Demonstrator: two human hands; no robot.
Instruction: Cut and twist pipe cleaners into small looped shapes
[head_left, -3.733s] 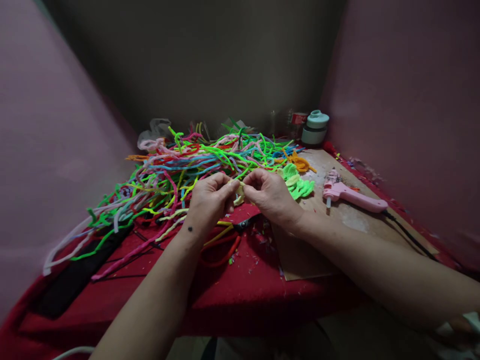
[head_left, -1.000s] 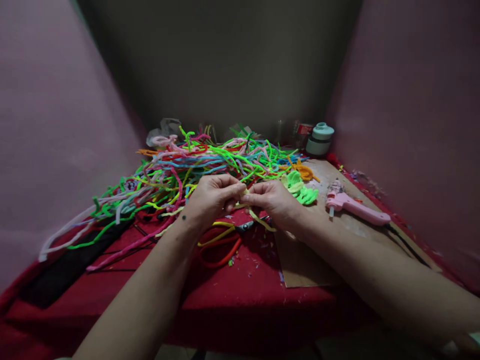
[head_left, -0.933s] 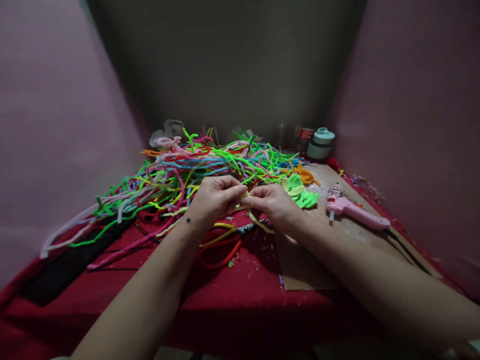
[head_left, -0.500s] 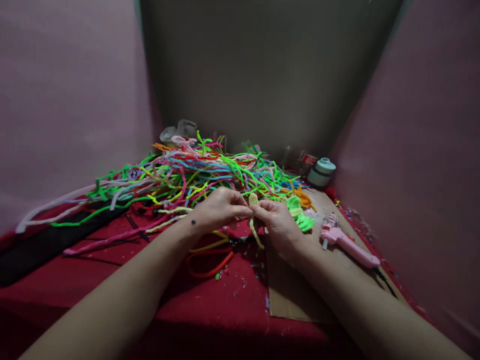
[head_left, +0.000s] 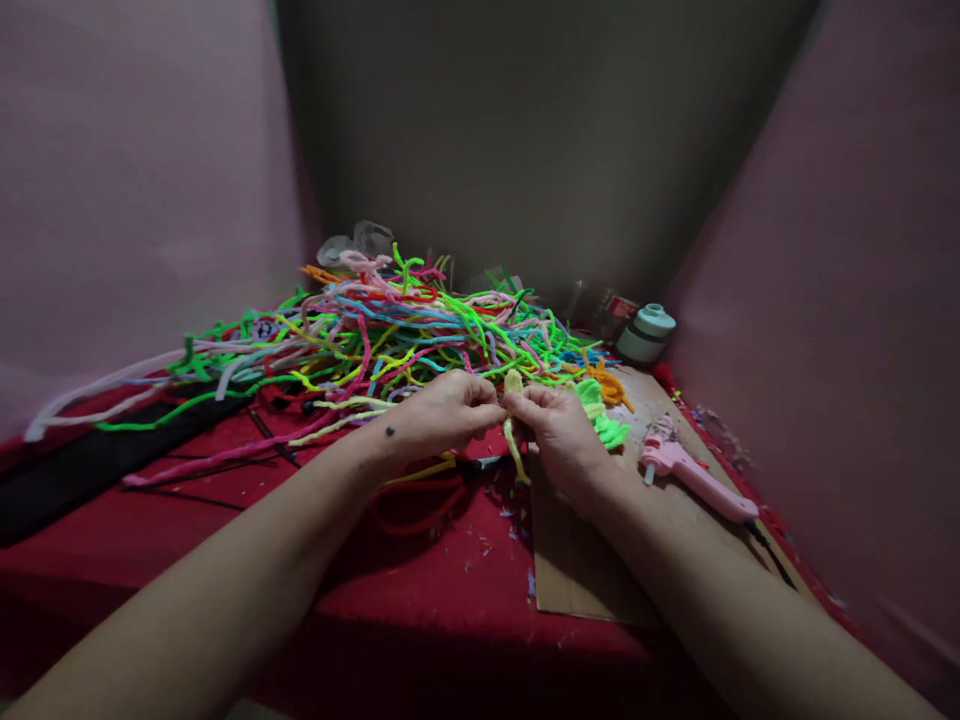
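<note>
Between my hands is a pale yellow pipe cleaner (head_left: 516, 452), its upper part bent into a small loop and its tail hanging down. My right hand (head_left: 561, 428) pinches it at the base of the loop with thumb and finger. Close on the other side, my left hand (head_left: 450, 412) is closed with its fingertips pinched at the pipe cleaner's edge; the exact contact is partly hidden. Just behind my right hand lie bright green shaped pipe cleaner pieces (head_left: 611, 430). Scissors with red and yellow handles (head_left: 420, 520) rest below my left wrist.
A tangled heap of multicoloured pipe cleaners (head_left: 420, 325) spreads across the back of the red cloth (head_left: 420, 610). At right, a pink glue gun (head_left: 697, 480) lies on cardboard (head_left: 585, 585), with a light green jar (head_left: 646, 333) behind. A black strip (head_left: 67, 485) lies at left.
My left fingertips have drawn slightly back from the loop, while my right hand still pinches the pipe cleaner. The whole view has shifted a little, with the table appearing higher.
</note>
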